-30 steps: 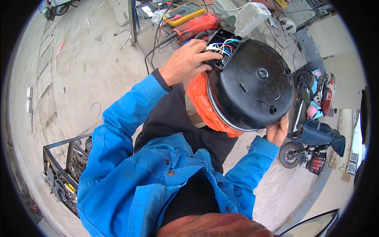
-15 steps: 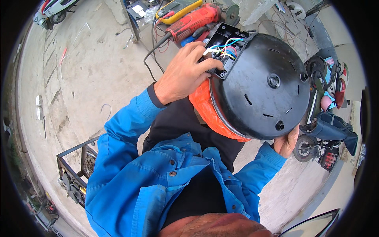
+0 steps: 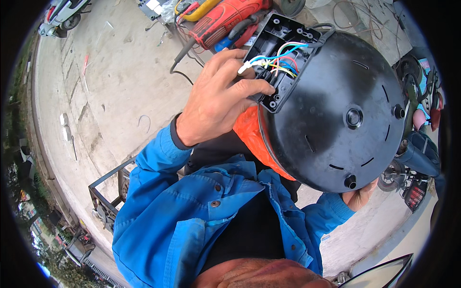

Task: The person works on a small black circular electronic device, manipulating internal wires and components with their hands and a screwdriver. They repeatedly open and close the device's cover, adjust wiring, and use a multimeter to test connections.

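A round black appliance (image 3: 331,120), probably a cooker body, is tipped so its slotted underside with stubby feet faces up. At its upper left sits an uncovered black housing (image 3: 283,36) with coloured wires (image 3: 283,60) bunched inside. My left hand (image 3: 218,91) grips the near-left edge of this housing; the thumb and fingers close on it beside a white wire end (image 3: 244,67). Low on the right, my right hand (image 3: 361,194) holds the rim from beneath, most of its fingers hidden. An orange plastic bag (image 3: 254,139) shows under the appliance's left side.
Beyond the housing lie a red angle grinder (image 3: 228,21) with its black cable and a yellow-edged meter (image 3: 197,8). A metal frame (image 3: 108,185) stands on the concrete at the left. Scooters (image 3: 65,17) are parked far left, with another bike (image 3: 415,192) at the right.
The appliance has come nearer and shifted right and down in the view, both hands still holding it. The wires in the housing now show larger. My head view has shifted too.
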Demonstrator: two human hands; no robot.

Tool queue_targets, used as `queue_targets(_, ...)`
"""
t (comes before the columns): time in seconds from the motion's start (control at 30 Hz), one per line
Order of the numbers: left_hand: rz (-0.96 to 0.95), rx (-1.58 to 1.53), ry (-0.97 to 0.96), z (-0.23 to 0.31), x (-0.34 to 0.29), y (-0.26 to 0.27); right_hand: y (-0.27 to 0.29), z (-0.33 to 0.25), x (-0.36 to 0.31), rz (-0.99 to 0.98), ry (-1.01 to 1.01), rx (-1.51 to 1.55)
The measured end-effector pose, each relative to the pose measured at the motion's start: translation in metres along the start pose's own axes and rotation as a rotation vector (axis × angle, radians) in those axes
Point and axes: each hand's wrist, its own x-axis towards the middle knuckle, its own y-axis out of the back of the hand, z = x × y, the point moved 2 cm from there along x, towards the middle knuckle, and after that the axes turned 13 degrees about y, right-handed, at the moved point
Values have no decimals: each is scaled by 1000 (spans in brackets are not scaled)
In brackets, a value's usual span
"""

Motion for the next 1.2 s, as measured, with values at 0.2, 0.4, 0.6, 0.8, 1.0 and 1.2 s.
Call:
queue_targets(0.2, 55, -25, -10, 1, 0, -6, 1, -1, 4, -168, -33, 67)
queue_targets(0.4, 69, 116, -64, 1, 0, -7, 4, -3, -2, -6, -28, -31)
queue_targets(0.6, 81, 118, -40, 6, -1, -5, -6, -1, 2, 44, -27, -73)
queue_targets(0.8, 137, 94, -12, 16, 1, 6, -28, 1, 8, 37, -48, -44)
queue_targets(1.0, 113, -78, 9, 15, 20, 16, -45, 3, 10, -63, -72, 111)
queue_targets(1.2, 78, -137, 30, 15, 40, 24, -50, 0, 7, -7, -88, 76)
